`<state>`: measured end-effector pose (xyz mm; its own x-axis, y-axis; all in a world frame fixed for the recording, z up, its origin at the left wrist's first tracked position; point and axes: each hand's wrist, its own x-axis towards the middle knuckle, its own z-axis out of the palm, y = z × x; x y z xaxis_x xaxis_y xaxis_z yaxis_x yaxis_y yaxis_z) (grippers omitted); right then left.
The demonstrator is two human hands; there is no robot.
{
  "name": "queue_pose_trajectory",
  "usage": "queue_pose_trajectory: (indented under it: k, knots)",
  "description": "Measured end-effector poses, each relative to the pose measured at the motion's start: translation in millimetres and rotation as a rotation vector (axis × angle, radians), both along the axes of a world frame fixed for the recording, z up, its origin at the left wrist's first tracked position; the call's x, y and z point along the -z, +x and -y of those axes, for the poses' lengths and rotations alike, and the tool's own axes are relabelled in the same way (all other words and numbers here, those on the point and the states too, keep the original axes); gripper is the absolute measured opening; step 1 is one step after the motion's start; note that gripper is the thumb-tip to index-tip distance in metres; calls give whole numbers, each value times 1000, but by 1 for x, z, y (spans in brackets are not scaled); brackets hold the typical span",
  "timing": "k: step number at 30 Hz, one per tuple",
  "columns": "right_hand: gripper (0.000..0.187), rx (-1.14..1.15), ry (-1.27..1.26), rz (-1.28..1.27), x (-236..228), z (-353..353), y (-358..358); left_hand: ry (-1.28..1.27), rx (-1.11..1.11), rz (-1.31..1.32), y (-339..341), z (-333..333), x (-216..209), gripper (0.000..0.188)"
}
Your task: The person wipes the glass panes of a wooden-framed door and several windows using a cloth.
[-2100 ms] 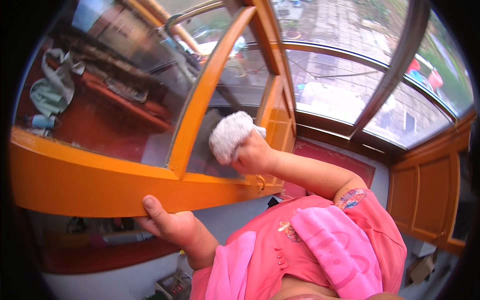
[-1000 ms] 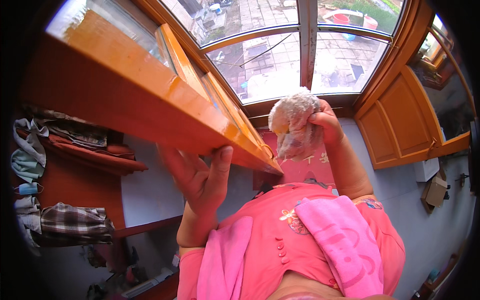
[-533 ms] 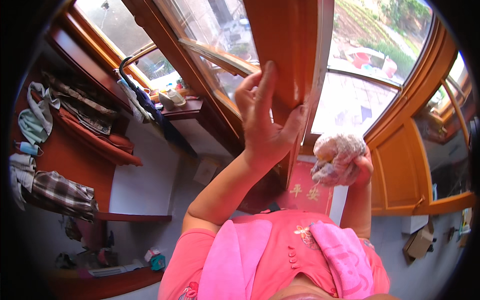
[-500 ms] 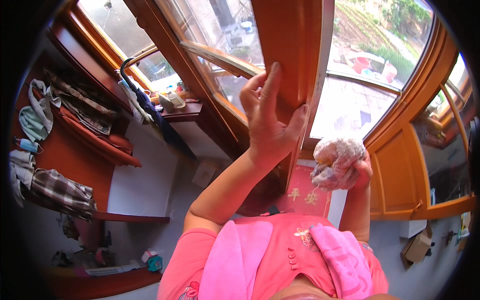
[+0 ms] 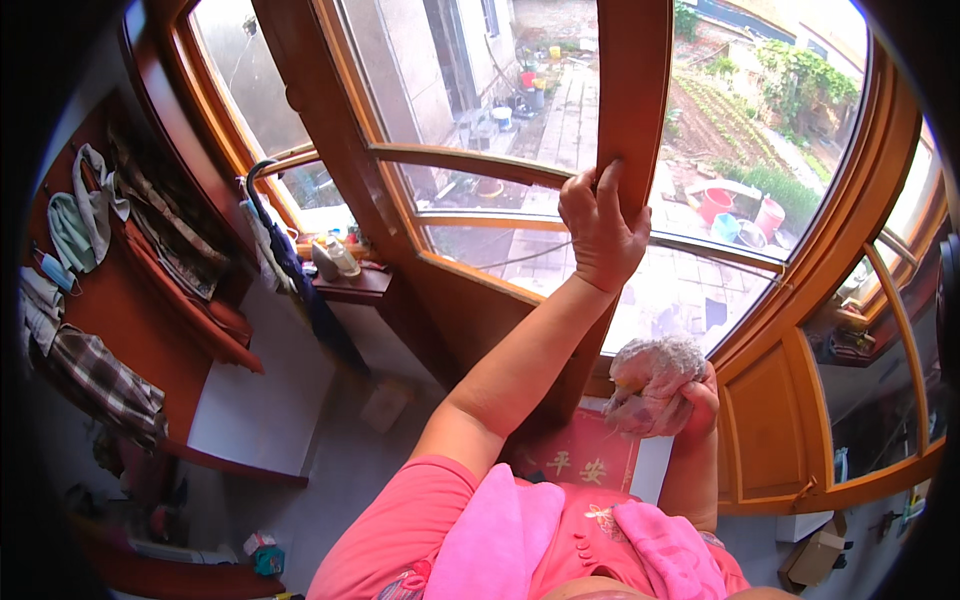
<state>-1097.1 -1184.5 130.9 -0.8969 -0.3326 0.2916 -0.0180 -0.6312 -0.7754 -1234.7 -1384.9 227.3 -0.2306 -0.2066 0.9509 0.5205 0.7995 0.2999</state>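
My left hand (image 5: 605,235) is on the upright wooden edge rail of a glazed door (image 5: 638,100), fingers bent against it and thumb near its edge. The door stands ajar at an angle, with glass panes and orange-brown crossbars. Lower down and to the right, my right hand (image 5: 700,405) is closed around a crumpled, greyish-white, fluffy rag (image 5: 655,385). The rag is bunched up and hangs in front of the doorway, apart from the door. Some of my right fingers are hidden behind it.
A second wooden door (image 5: 770,420) stands open at right. A red mat (image 5: 600,440) lies at the threshold. Clothes (image 5: 110,380) lie and hang at left near a dark umbrella (image 5: 310,260); bottles (image 5: 340,255) stand on a ledge. A cardboard box (image 5: 815,555) sits lower right. Outside are buckets (image 5: 715,205).
My left hand has moved up and right with the door's edge rail, its fingers more bent. The rag in my right hand sits lower and slightly left. The view has shifted, showing more of the yard.
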Motion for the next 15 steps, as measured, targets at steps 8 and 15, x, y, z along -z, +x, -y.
queue_pose_trajectory:
  k: [8,15]
  knots:
    - [39,47,7,-30,-22,22,-42,-54,29,82,-48,0,10,82]
    - [40,86,-31,-312,-78,62,-94,-263,96,76,-85,29,15,77]
